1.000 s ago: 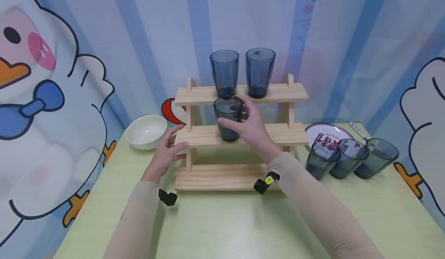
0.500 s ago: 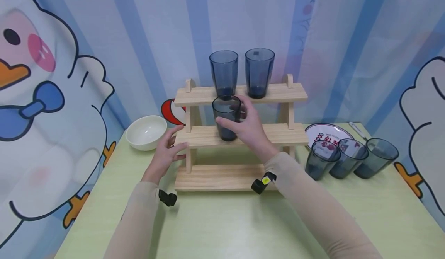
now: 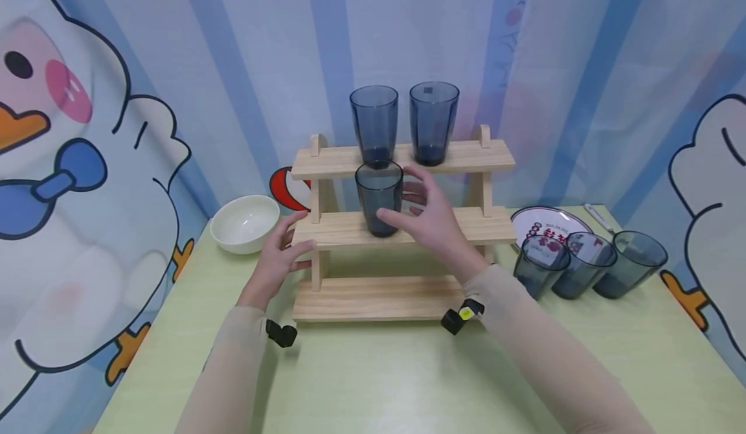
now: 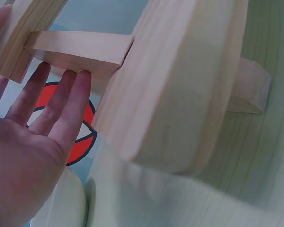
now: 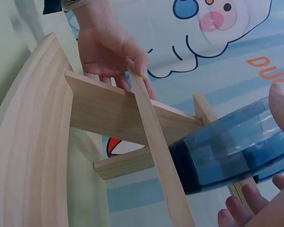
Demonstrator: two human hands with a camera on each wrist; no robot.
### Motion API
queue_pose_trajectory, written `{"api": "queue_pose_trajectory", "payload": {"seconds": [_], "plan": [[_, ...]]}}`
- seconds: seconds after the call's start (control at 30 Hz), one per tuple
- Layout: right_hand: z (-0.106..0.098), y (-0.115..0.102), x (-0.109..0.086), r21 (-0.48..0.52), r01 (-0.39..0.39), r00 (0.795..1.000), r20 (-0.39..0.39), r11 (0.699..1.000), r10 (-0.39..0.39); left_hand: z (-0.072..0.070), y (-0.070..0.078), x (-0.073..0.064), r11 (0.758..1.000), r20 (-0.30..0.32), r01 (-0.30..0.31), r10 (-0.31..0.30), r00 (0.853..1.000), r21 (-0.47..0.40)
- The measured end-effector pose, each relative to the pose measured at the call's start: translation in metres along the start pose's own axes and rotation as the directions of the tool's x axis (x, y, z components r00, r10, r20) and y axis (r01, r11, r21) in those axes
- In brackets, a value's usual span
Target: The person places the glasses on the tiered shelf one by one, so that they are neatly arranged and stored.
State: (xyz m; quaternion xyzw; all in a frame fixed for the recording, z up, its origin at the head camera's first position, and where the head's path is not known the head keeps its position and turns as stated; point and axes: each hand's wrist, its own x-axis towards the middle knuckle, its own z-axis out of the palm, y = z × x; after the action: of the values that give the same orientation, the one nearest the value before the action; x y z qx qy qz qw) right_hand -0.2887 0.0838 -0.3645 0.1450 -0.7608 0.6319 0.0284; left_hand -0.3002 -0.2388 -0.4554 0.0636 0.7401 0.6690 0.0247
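In the head view, a grey-blue tinted glass (image 3: 380, 197) stands upright on the middle tier of a small wooden display rack (image 3: 454, 227). My right hand (image 3: 434, 217) is right beside it, fingers spread and apart from the glass, thumb overlapping its front. The right wrist view shows that glass (image 5: 232, 144) with the fingers loose around its right side. My left hand (image 3: 276, 262) holds the rack's left end. Its thumb lies at the middle tier's front edge, and its fingertips touch the side upright (image 4: 80, 49) in the left wrist view.
Two matching glasses (image 3: 374, 123) stand on the top tier. On the table (image 3: 373, 376) to the right are three more tumblers (image 3: 539, 269), with a printed plate (image 3: 544, 220) and a white handle (image 3: 597, 217) behind. A white bowl (image 3: 245, 223) is at left.
My right hand has loosened from the glass and drawn back to the right, its fingers opening. The glass stays on the middle tier; the left hand keeps its place on the rack.
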Motion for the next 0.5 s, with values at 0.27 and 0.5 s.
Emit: {"api": "queue_pose_trajectory", "payload": {"seconds": [0.27,0.5], "plan": [[-0.023,0.004,-0.022,-0.041,0.036,0.999,0.032,0.998,-0.035,-0.001,-0.001,0.001,1.0,0.0,0.0,0.0,1.0,-0.004],[-0.049,0.007,-0.043,-0.06,0.08,0.996,0.043,0.995,-0.078,0.0,-0.002,0.002,1.0,0.003,-0.007,0.007,1.0,-0.008]]}}
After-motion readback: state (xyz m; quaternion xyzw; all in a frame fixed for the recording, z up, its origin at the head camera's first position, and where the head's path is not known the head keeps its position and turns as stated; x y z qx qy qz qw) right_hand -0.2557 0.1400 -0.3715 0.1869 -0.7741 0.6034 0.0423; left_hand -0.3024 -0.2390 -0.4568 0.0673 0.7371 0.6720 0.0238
